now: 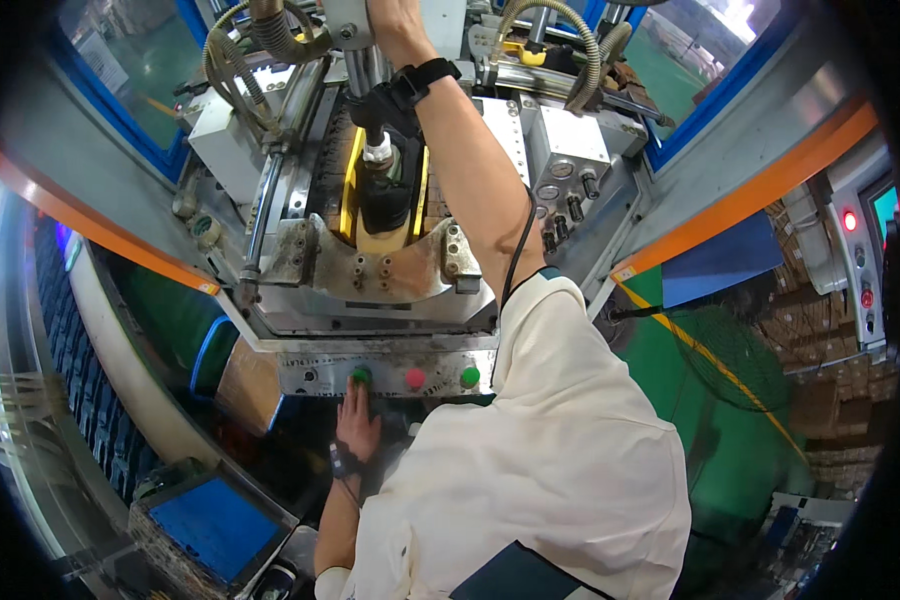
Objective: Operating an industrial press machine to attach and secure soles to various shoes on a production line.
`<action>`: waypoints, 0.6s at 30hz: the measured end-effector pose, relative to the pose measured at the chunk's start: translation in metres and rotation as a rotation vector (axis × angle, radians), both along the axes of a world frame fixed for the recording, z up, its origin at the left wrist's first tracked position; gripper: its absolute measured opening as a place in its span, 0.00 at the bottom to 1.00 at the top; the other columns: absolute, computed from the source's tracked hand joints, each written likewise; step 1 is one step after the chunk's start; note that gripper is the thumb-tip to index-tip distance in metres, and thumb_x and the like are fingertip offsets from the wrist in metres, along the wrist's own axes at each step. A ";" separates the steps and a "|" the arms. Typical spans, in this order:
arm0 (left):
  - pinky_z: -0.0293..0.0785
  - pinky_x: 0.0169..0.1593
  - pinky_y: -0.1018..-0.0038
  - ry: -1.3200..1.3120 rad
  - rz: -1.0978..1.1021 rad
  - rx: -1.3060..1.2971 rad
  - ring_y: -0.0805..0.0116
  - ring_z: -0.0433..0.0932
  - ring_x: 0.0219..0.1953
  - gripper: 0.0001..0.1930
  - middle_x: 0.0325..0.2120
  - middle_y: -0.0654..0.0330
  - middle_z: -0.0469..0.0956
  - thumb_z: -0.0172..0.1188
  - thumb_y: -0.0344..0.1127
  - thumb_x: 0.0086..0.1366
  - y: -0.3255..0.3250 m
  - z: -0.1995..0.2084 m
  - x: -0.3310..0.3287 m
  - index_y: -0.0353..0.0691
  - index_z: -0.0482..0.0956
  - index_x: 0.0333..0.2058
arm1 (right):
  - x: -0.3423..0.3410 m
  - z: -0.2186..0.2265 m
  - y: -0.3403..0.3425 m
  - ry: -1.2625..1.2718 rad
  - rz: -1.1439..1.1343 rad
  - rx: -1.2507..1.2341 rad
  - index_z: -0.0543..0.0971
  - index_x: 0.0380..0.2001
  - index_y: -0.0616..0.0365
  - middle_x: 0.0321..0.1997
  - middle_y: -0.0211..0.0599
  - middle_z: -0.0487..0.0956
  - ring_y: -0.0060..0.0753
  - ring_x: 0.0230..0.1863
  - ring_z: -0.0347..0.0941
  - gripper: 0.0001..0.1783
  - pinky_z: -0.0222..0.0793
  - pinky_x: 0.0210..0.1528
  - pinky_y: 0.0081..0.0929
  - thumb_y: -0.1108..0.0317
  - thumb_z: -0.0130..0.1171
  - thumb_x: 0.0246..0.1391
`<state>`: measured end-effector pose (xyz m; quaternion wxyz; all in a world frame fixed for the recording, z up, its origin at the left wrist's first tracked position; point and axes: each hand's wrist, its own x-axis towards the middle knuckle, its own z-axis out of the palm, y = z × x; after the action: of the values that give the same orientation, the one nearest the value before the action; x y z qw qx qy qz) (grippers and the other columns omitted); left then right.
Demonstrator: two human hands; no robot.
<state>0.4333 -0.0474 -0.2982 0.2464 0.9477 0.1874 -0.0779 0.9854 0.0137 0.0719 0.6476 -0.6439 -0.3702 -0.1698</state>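
Observation:
My left hand reaches up to the front control panel of a machine. Its fingers are stretched out, and the tips touch the left green button. My right arm stretches far forward over the machine. At the top edge my right hand is against a grey metal block; its fingers are cut off by the frame. Below that block, a dark, shoe-like piece on a pale base sits between yellow side plates, behind a curved metal plate.
A red button and a second green button sit on the panel. Gauges and knobs stand right of the arm. Orange-edged machine walls flank both sides. A blue-topped tray lies lower left, a wire basket at right.

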 end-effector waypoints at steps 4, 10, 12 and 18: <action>0.65 0.69 0.55 -0.219 0.233 -0.169 0.41 0.62 0.70 0.41 0.74 0.45 0.52 0.66 0.30 0.60 -0.002 0.028 -0.032 0.37 0.57 0.71 | -0.019 0.000 0.001 -0.032 -0.038 0.016 0.72 0.64 0.58 0.65 0.54 0.72 0.58 0.65 0.68 0.28 0.61 0.68 0.44 0.49 0.47 0.71; 0.75 0.61 0.66 -0.599 0.589 -0.233 0.51 0.77 0.61 0.33 0.70 0.48 0.64 0.67 0.26 0.62 0.000 0.110 -0.094 0.33 0.67 0.65 | -0.015 -0.004 -0.026 -0.052 -0.188 -0.014 0.74 0.62 0.58 0.63 0.50 0.74 0.53 0.63 0.70 0.29 0.64 0.65 0.43 0.47 0.48 0.70; 0.76 0.59 0.68 -0.731 0.669 -0.221 0.54 0.79 0.58 0.32 0.68 0.49 0.67 0.69 0.25 0.62 0.003 0.129 -0.124 0.34 0.69 0.65 | 0.002 0.010 -0.045 -0.045 -0.225 -0.004 0.74 0.61 0.59 0.62 0.49 0.75 0.52 0.63 0.70 0.30 0.65 0.64 0.42 0.47 0.49 0.69; 0.74 0.62 0.64 -0.810 0.971 -0.022 0.50 0.76 0.61 0.28 0.67 0.46 0.67 0.67 0.27 0.63 -0.013 0.160 -0.246 0.32 0.72 0.62 | 0.046 -0.002 -0.016 0.123 -0.220 -0.054 0.75 0.59 0.59 0.60 0.46 0.76 0.47 0.60 0.72 0.31 0.68 0.61 0.41 0.45 0.50 0.68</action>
<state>0.1877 -0.0606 -0.1378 0.3150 0.7064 0.4868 0.4059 1.0318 -0.0022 0.0703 0.6291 -0.7070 -0.2612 -0.1901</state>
